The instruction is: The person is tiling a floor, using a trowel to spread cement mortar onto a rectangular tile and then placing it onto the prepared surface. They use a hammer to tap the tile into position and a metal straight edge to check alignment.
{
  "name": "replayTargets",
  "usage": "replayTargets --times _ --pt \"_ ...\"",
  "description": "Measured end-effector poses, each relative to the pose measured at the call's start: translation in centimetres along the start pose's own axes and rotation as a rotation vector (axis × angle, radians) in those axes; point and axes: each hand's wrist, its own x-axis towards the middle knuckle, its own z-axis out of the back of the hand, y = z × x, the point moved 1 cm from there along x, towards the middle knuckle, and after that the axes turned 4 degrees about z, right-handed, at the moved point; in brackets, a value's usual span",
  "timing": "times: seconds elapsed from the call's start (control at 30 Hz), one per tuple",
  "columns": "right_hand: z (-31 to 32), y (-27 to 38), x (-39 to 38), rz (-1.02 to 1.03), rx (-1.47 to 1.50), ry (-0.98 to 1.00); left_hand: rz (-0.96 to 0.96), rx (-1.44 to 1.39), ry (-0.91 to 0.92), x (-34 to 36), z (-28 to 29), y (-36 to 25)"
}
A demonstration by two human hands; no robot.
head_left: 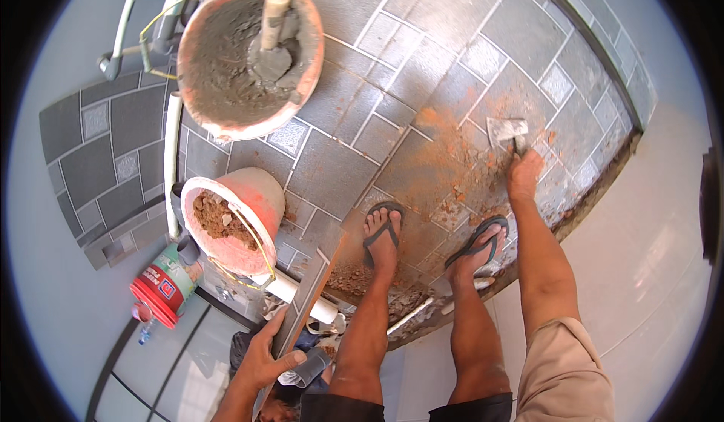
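My right hand [526, 173] is closed round the dark handle of a flat-bladed scraper [507, 130]. Its pale, dusty blade rests at the grey tiled floor [332, 154], beside orange-brown rubble [460, 169]. At the lower left, my left hand [264, 358] grips the edge of a long narrow strip [305, 297], grey on top with a brown side. My thumb lies across it, with the index finger along the other side; the remaining fingers are partly hidden. Between my hands stand my feet in dark flip-flops [490, 242].
A large bucket [315, 67] of wet grey mortar has a wooden-handled tool [275, 18] standing in it. Below sits a reddish bucket [264, 184] of brown rubble. White pipes [173, 165] and a red-green paint pail [166, 282] line the left; a raised ledge [603, 196] edges the right.
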Motion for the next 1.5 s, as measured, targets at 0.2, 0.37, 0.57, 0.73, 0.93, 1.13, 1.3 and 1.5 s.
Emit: replayTargets --times 0.2,0.37,0.57,0.73,0.93,1.13,1.3,1.5 --pt "9.6 -2.0 3.0 -0.148 -0.112 0.258 0.163 -0.352 0.133 -3.6 0.0 3.0" --pt "20.0 -3.9 -3.6 0.171 -0.264 0.391 0.208 -0.603 0.226 -6.4 0.0 7.8" --pt "30.9 0.7 -7.9 -0.173 -0.084 0.553 0.07 -0.742 0.109 -9.1 1.2 7.8" --pt "32.5 10.2 -3.6 -0.112 -0.054 0.565 0.046 -0.945 0.001 -11.7 1.7 6.8" --pt "29.9 34.8 5.8 0.824 0.035 0.396 0.243 -1.335 -0.252 -15.3 -0.8 1.7" --pt "29.0 55.0 9.4 1.504 0.039 0.274 0.163 -1.462 -0.435 -18.9 -2.7 -4.1" --pt "31.4 52.5 8.6 1.167 0.006 0.613 0.219 -1.546 -0.608 -21.6 -4.0 -4.6" --pt "40.1 47.6 8.8 1.042 -0.285 0.857 0.134 -1.634 -0.692 -24.8 -6.5 -0.9"
